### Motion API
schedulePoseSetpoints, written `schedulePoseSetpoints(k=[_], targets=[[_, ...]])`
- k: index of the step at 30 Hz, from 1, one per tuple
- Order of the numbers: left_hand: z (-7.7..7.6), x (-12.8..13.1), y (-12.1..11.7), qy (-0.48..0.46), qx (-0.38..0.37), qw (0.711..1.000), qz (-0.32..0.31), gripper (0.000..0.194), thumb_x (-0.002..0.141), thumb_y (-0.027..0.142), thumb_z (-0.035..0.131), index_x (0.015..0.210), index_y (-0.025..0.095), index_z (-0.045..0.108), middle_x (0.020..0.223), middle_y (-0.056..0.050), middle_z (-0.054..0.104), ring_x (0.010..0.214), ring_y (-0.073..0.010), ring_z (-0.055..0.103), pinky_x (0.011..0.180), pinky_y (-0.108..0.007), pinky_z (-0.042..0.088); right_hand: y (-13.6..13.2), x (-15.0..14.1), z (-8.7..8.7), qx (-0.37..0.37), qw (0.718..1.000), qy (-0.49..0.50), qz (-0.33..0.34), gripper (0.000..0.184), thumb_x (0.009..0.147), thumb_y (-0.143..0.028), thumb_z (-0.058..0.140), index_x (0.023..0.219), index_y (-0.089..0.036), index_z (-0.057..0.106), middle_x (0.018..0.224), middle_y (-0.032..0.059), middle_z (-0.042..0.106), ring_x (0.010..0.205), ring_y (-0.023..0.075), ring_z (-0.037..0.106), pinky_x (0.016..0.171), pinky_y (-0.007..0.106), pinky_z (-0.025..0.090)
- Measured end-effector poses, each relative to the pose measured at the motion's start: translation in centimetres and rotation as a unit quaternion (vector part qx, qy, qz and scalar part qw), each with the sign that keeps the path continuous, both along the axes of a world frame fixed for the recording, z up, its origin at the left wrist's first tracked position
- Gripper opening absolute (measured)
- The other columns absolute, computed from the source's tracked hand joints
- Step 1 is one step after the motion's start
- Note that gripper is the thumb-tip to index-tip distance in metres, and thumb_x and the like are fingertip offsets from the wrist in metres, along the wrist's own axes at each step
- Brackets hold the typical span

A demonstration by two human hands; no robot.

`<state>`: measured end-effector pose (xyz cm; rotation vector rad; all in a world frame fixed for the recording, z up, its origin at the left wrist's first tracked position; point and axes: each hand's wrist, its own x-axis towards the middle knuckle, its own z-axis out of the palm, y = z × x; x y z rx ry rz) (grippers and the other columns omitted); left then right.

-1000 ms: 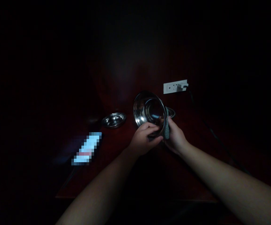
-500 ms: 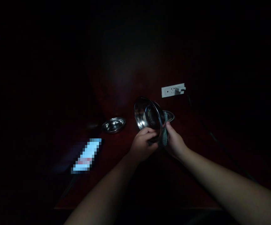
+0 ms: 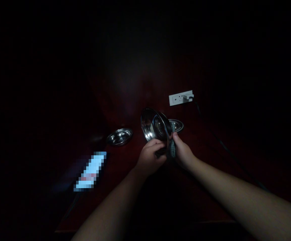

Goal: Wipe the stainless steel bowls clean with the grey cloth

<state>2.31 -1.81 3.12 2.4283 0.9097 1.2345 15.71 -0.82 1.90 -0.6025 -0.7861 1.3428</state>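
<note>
A shiny steel bowl (image 3: 150,125) is held up on its side above the table, its hollow turned to the left. My left hand (image 3: 152,157) is closed around the lower part of its rim. On the bowl's right, outer side, my right hand (image 3: 184,150) presses a grey-green textured cloth (image 3: 173,149) against the steel, thumb up. The fingers of that hand are mostly hidden behind the cloth and bowl.
A shallow steel dish (image 3: 120,137) lies on the dark red table (image 3: 122,160) to the left, and a steel plate (image 3: 178,125) behind the bowl. Nearer is a lit phone (image 3: 91,170). A wall socket (image 3: 180,98) holds a plug, with a cable (image 3: 226,147) running right. The surroundings are very dark.
The whole view has shifted slightly, so things sit a little lower and further left. Both hands keep their hold on the bowl and the cloth.
</note>
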Motion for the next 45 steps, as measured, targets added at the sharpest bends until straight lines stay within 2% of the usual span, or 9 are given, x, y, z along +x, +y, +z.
schedulePoseSetpoints(k=[6, 13, 17, 26, 37, 45], targets=[[-0.13, -0.02, 0.04, -0.002, 0.009, 1.0, -0.007, 0.019, 0.072, 0.011, 0.059, 0.089, 0.017, 0.065, 0.091, -0.006, 0.062, 0.083, -0.016, 0.058, 0.073, -0.028, 0.048, -0.08, 0.01, 0.07, 0.004, 1.0, 0.005, -0.005, 0.045, 0.061, -0.062, 0.07, 0.082, -0.022, 0.07, 0.08, -0.0009, 0.07, 0.09, 0.0186, 0.063, 0.089, 0.031, 0.045], [-0.16, -0.02, 0.1, -0.002, 0.008, 1.0, -0.005, 0.023, 0.07, 0.009, 0.06, 0.09, 0.018, 0.066, 0.093, -0.006, 0.062, 0.085, -0.0166, 0.059, 0.076, -0.029, 0.049, -0.22, 0.13, 0.02, -0.005, 1.0, 0.0, -0.002, 0.044, 0.062, -0.062, 0.069, 0.08, -0.022, 0.069, 0.079, -0.0009, 0.07, 0.083, 0.0178, 0.063, 0.082, 0.03, 0.048], [-0.14, 0.0, 0.09, -0.004, 0.012, 1.0, -0.006, 0.023, 0.071, 0.01, 0.059, 0.091, 0.018, 0.065, 0.093, -0.006, 0.062, 0.086, -0.0167, 0.059, 0.077, -0.029, 0.049, -0.39, 0.03, 0.27, -0.006, 1.0, 0.014, 0.003, 0.043, 0.06, -0.061, 0.071, 0.079, -0.022, 0.068, 0.079, -0.0014, 0.07, 0.083, 0.0179, 0.064, 0.083, 0.03, 0.048], [-0.27, 0.01, 0.11, -0.009, 0.021, 1.0, -0.011, 0.02, 0.076, 0.021, 0.062, 0.096, 0.018, 0.064, 0.094, -0.007, 0.062, 0.085, -0.0163, 0.059, 0.077, -0.03, 0.049, 0.11, 0.27, -0.23, -0.002, 1.0, -0.011, -0.012, 0.043, 0.065, -0.062, 0.067, 0.08, -0.022, 0.069, 0.082, -0.0003, 0.07, 0.084, 0.017, 0.063, 0.084, 0.029, 0.047], [-0.33, -0.04, 0.12, -0.012, 0.033, 0.999, -0.013, 0.025, 0.076, 0.026, 0.065, 0.1, 0.018, 0.064, 0.098, -0.008, 0.063, 0.088, -0.0179, 0.06, 0.08, -0.033, 0.05, -0.51, 0.15, 0.68, -0.034, 0.999, 0.007, -0.013, 0.041, 0.062, -0.061, 0.069, 0.075, -0.022, 0.068, 0.075, -0.001, 0.07, 0.08, 0.0172, 0.064, 0.081, 0.029, 0.048], [-0.52, -0.06, 0.2, -0.012, 0.046, 0.999, -0.006, 0.028, 0.074, 0.027, 0.067, 0.101, 0.019, 0.063, 0.1, -0.008, 0.063, 0.09, -0.0182, 0.06, 0.083, -0.034, 0.05, -0.34, 0.22, 0.25, -0.002, 1.0, -0.001, -0.007, 0.043, 0.064, -0.062, 0.068, 0.081, -0.022, 0.07, 0.08, -0.0001, 0.07, 0.082, 0.0175, 0.063, 0.083, 0.029, 0.047]])
